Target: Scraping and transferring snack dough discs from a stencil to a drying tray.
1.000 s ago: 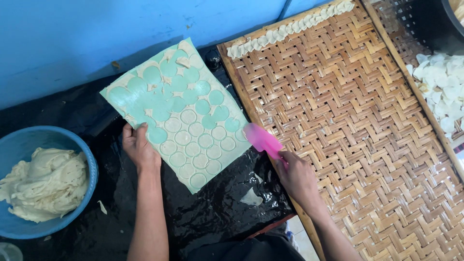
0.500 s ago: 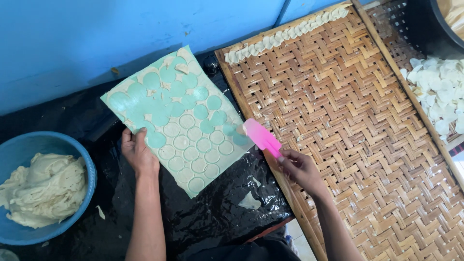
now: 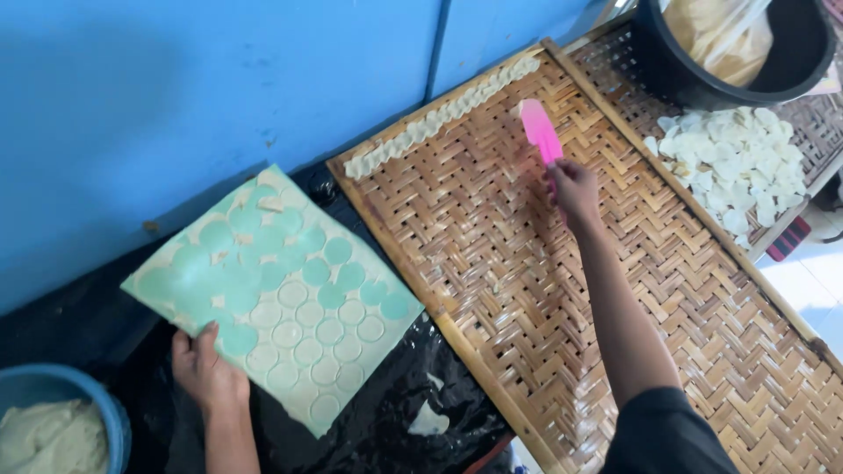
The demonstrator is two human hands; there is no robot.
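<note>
**Spatula held over the mat**

Right hand (image 3: 575, 189) grips a pink spatula (image 3: 539, 130) by its handle, blade up toward 12 o'clock, a pale disc on its tip, over the woven mat (image 3: 562, 290). Left hand (image 3: 206, 373) presses on the green mould (image 3: 272, 294) at its 7 o'clock edge, fingers closed on nothing. Dough row (image 3: 439, 118) lies along the mat's 11 o'clock rim

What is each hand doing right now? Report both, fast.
Left hand: fingers resting on the edge of the green mould, pressing it down; grip cannot be told.
Right hand: closed on the pink spatula, over the woven tray.
</note>
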